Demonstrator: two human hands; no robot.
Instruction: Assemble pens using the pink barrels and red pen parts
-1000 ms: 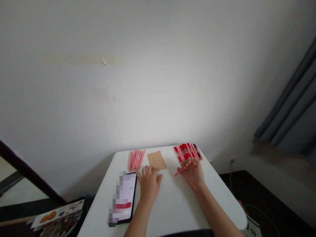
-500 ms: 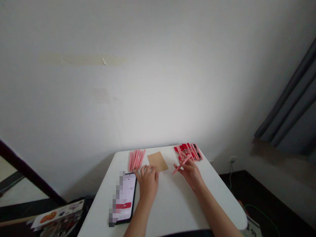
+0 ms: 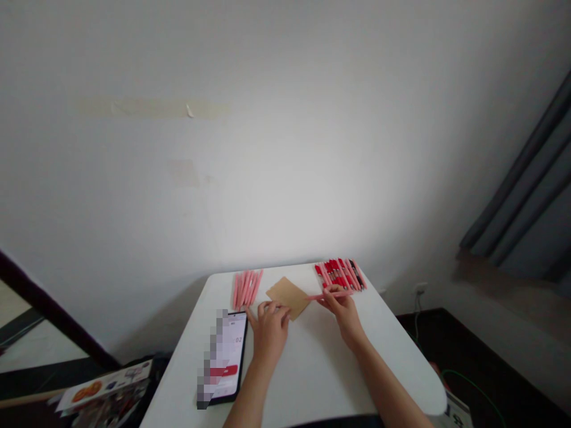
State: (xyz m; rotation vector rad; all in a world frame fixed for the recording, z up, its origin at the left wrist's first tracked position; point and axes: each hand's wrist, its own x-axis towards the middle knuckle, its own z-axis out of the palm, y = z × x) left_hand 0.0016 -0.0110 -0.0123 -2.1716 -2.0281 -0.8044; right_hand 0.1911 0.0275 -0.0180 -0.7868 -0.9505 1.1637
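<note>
My right hand [image 3: 339,307] is closed on a pink pen [image 3: 328,295] held level, its tip pointing left at a small brown card [image 3: 288,295]. My left hand [image 3: 268,328] rests on the white table [image 3: 312,374], its fingertips touching the card's near-left corner. The card now lies skewed. A row of red and pink pens [image 3: 341,273] lies at the table's far right, just beyond my right hand. A bundle of pink pens [image 3: 246,287] lies at the far left.
A phone [image 3: 225,356] with a lit screen lies at the table's left, next to my left wrist. A printed box [image 3: 102,389] sits on the floor at lower left. A dark curtain [image 3: 526,202] hangs at the right. A cable lies on the dark floor.
My right hand picked a pink pen off the right-hand row and turned it level toward the card. The card has rotated under my left fingertips.
</note>
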